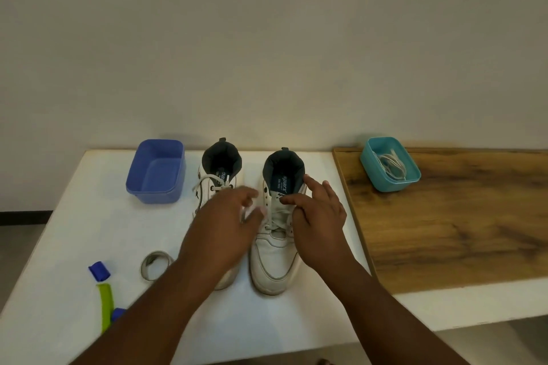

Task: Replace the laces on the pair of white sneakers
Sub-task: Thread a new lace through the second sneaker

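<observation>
Two white sneakers stand side by side on the white table, heels toward the wall. The left sneaker (pixel 218 175) keeps its lace through the upper eyelets; my left hand (pixel 225 222) covers its front. My left hand pinches a strand of white lace (pixel 277 216) beside the right sneaker (pixel 274 258). My right hand (pixel 318 216) lies over the right sneaker's side, thumb and fingers at the lace near the tongue; whether they pinch it is unclear. A teal tub (pixel 390 167) on the wooden board holds coiled white laces (pixel 391 164).
A blue tub (pixel 155 172) stands left of the sneakers. A grey ring of tape (pixel 155 264) and a green and blue tool (pixel 103 296) lie at the front left. The wooden board (pixel 459 222) covers the table's right part. The wall is close behind.
</observation>
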Motion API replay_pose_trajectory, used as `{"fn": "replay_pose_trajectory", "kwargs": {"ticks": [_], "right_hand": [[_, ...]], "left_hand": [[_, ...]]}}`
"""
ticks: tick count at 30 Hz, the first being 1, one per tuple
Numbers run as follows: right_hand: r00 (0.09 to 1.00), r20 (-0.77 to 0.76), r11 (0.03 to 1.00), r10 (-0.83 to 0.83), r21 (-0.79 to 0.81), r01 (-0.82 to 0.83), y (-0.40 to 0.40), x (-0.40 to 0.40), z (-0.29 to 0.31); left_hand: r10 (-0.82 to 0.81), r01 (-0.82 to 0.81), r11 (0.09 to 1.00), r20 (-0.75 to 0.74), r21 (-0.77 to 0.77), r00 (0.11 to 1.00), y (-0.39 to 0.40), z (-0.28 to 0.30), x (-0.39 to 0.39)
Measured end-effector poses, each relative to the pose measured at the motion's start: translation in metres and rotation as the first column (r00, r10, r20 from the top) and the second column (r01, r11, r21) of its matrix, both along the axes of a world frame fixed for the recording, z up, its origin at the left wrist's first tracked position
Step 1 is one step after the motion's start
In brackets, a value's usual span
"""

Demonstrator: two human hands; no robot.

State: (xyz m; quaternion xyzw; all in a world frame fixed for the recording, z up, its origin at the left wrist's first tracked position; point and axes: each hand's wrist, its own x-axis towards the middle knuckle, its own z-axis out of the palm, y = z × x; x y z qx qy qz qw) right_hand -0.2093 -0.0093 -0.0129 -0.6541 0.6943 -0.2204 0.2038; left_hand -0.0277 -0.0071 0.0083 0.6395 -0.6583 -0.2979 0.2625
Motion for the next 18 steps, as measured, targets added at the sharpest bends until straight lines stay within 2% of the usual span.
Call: {"fn": "replay_pose_trajectory", "kwargs": {"ticks": [2,4,7,9,11,13,15,18], "right_hand": [[1.0,-0.014,1.0,-0.003,0.005,0.003,0.0,0.002,0.0],[1.0,-0.031,1.0,0.0,0.009,0.001,0.0,0.001,-0.001],[1.0,-0.028,1.0,0.011,0.008,-0.011,0.0,0.0,0.0],[1.0,-0.023,1.0,0.02,0.02,-0.019,0.0,0.0,0.002],[0.999,-0.03,0.999,0.033,0.037,-0.032,0.001,0.0,0.005],[0.998,-0.042,0.998,0.043,0.05,-0.041,0.002,0.0,0.006],[0.998,-0.032,0.998,0.046,0.043,-0.045,0.003,0.0,0.006],[0.99,-0.01,0.987,0.138,-0.083,-0.138,0.006,0.005,0.01]], "left_hand": [[-0.084,0.075,0.993,0.109,0.089,0.99,0.002,-0.012,-0.005],[-0.06,0.057,0.998,0.14,0.029,0.988,0.0,-0.01,-0.005],[0.087,-0.07,0.987,0.112,-0.147,0.99,-0.005,-0.006,0.003],[0.229,-0.202,0.939,0.066,-0.279,0.971,-0.006,0.001,0.008],[0.33,-0.317,0.887,-0.02,-0.335,0.944,-0.006,0.005,0.009],[0.352,-0.354,0.877,-0.068,-0.326,0.934,-0.005,0.006,0.009],[0.332,-0.329,0.895,-0.045,-0.301,0.942,-0.005,0.004,0.008],[0.297,-0.286,0.92,0.002,-0.269,0.955,-0.003,0.0,0.006]]}}
